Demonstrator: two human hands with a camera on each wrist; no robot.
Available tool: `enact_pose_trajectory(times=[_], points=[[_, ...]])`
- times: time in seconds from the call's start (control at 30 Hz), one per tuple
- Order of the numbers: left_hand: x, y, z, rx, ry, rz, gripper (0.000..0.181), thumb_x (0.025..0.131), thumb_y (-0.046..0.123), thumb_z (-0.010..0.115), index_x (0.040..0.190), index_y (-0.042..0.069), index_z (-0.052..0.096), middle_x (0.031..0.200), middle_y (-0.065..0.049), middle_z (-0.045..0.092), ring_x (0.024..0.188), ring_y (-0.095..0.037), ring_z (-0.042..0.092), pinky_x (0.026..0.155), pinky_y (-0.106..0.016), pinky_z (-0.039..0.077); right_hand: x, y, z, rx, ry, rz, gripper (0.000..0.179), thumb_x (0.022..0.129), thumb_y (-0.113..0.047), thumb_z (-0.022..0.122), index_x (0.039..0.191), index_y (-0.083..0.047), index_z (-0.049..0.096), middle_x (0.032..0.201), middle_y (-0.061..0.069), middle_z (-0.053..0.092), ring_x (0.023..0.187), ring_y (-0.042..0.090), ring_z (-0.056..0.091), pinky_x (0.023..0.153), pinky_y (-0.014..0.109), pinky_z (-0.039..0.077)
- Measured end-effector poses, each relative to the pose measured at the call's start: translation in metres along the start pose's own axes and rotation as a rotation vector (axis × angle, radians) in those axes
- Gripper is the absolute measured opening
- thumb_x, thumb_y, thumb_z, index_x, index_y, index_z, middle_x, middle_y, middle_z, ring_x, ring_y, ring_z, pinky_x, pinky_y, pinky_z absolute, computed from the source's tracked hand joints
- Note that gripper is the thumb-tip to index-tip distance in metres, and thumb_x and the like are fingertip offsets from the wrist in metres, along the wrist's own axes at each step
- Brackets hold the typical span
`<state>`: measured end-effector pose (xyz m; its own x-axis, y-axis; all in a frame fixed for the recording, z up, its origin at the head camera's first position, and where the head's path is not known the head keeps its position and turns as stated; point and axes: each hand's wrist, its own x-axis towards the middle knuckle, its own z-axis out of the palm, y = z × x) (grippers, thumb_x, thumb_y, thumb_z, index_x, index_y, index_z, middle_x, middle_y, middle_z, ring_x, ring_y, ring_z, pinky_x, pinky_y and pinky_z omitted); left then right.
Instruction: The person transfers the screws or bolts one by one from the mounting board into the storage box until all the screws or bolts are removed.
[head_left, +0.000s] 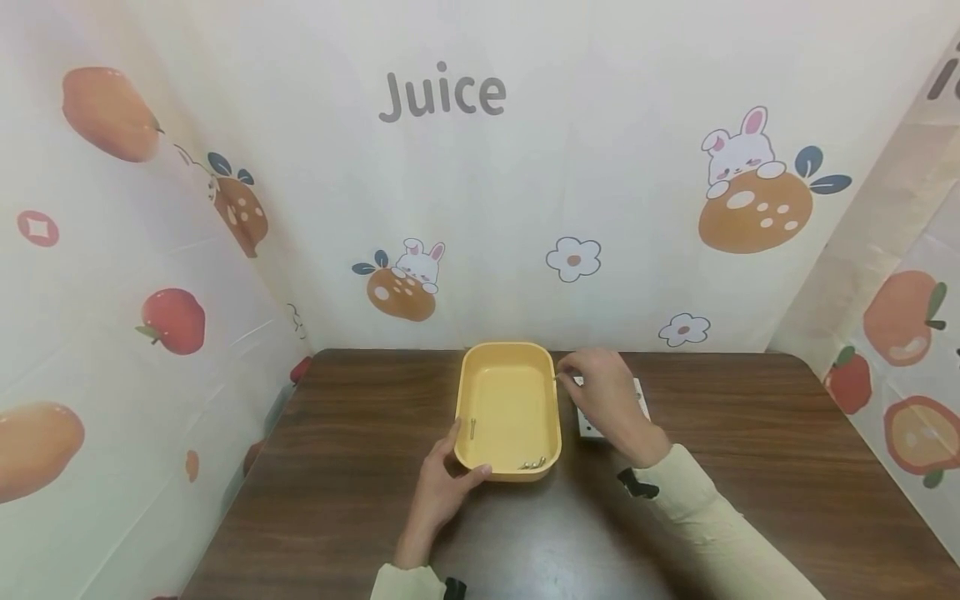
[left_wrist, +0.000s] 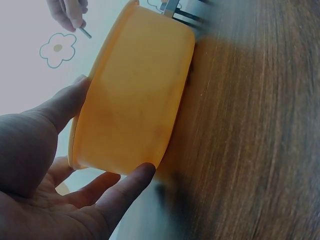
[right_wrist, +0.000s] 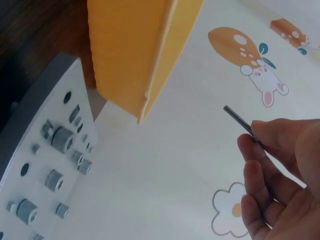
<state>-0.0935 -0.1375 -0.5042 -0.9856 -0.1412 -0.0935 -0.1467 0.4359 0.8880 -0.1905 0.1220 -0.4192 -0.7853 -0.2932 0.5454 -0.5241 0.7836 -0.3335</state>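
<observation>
A yellow plastic bin (head_left: 510, 408) stands on the table, and my left hand (head_left: 441, 485) grips its near left corner. The left thumb (left_wrist: 70, 100) lies at the rim, while the other fingers sit against the outer wall. Inside, one thin metal bolt (head_left: 472, 428) lies along the left side and several more bolts (head_left: 532, 464) lie at the near right. My right hand (right_wrist: 280, 170) pinches a thin metal rod (right_wrist: 237, 119) between thumb and forefinger, held beside the bin's far right rim. Its far end is hidden by the fingertips.
Under my right hand is a white metal plate (right_wrist: 45, 145) with holes and several bolts and nuts on it, close to the bin's right side. Wooden table (head_left: 360, 400) surrounds both. A printed curtain (head_left: 487, 192) hangs right behind the table's far edge.
</observation>
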Motion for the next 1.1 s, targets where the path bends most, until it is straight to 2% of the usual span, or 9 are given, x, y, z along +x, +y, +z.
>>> enact_pose_trajectory(times=[0.13, 0.43, 0.8, 1.1], points=[[0.0, 0.0, 0.0, 0.0, -0.001, 0.002, 0.092, 0.085, 0.024, 0.09, 0.163, 0.013, 0.043, 0.16, -0.024, 0.046, 0.148, -0.048, 0.041, 0.118, -0.069, 0.034, 0.001, -0.005, 0.002, 0.007, -0.018, 0.002, 0.009, 0.088, -0.004, 0.082, 0.096, -0.007, 0.082, 0.092, 0.006, 0.079, 0.088, 0.027, 0.068, 0.089, 0.048, 0.054], [0.0, -0.002, 0.0, 0.0, -0.001, 0.03, 0.091, 0.085, 0.023, 0.09, 0.162, 0.011, 0.043, 0.161, -0.025, 0.046, 0.149, -0.048, 0.04, 0.119, -0.068, 0.033, 0.001, -0.014, 0.004, 0.009, 0.012, -0.074, 0.01, 0.085, -0.004, 0.085, 0.094, -0.007, 0.082, 0.092, 0.006, 0.079, 0.085, 0.027, 0.07, 0.083, 0.046, 0.055], [0.0, -0.002, 0.0, 0.0, 0.003, 0.043, 0.092, 0.085, 0.024, 0.09, 0.162, 0.011, 0.043, 0.161, -0.025, 0.046, 0.149, -0.048, 0.04, 0.12, -0.067, 0.032, 0.002, -0.017, 0.011, -0.02, -0.016, -0.087, 0.011, 0.083, -0.003, 0.087, 0.091, -0.007, 0.082, 0.088, 0.006, 0.078, 0.08, 0.025, 0.068, 0.078, 0.044, 0.056], [0.001, -0.002, 0.0, 0.003, 0.003, 0.046, 0.091, 0.085, 0.026, 0.09, 0.162, 0.011, 0.043, 0.159, -0.025, 0.048, 0.147, -0.047, 0.043, 0.119, -0.066, 0.034, 0.003, -0.023, 0.015, -0.008, -0.04, -0.08, 0.01, 0.083, -0.003, 0.086, 0.091, -0.008, 0.083, 0.09, 0.005, 0.079, 0.079, 0.023, 0.067, 0.08, 0.044, 0.055]])
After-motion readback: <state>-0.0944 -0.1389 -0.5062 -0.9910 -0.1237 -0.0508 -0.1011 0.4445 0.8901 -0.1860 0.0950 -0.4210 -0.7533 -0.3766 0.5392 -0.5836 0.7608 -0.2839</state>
